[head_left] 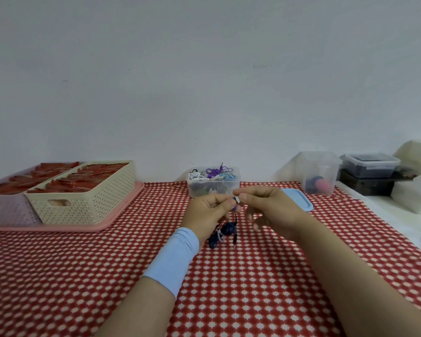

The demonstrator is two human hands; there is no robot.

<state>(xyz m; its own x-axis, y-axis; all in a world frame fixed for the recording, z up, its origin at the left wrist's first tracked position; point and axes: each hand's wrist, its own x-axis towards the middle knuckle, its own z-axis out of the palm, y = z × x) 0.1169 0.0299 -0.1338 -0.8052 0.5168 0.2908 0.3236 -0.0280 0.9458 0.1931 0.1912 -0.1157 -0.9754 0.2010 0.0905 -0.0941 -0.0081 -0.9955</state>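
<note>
Left hand [209,210] and right hand [270,207] both pinch the top end of a dark blue coiled earphone cable [223,233]; the coil hangs below, over the red-and-white checked desk [253,288].

This looked like a small hand-sorting and packing station. A worktop [83,276] under a red-and-white patterned cloth stood against a plain white wall [204,81]. At the left, a pink plastic tray [122,210] carried a cream perforated plastic basket [95,203] and a lilac perforated plastic basket [7,210], both filled with flat red packets [83,178]. At the back stood a clear plastic tub [213,188] of bundled earphone cables [212,175], with a tall clear plastic container [319,171] and stacked lidded plastic boxes [370,166] to the right.
</note>
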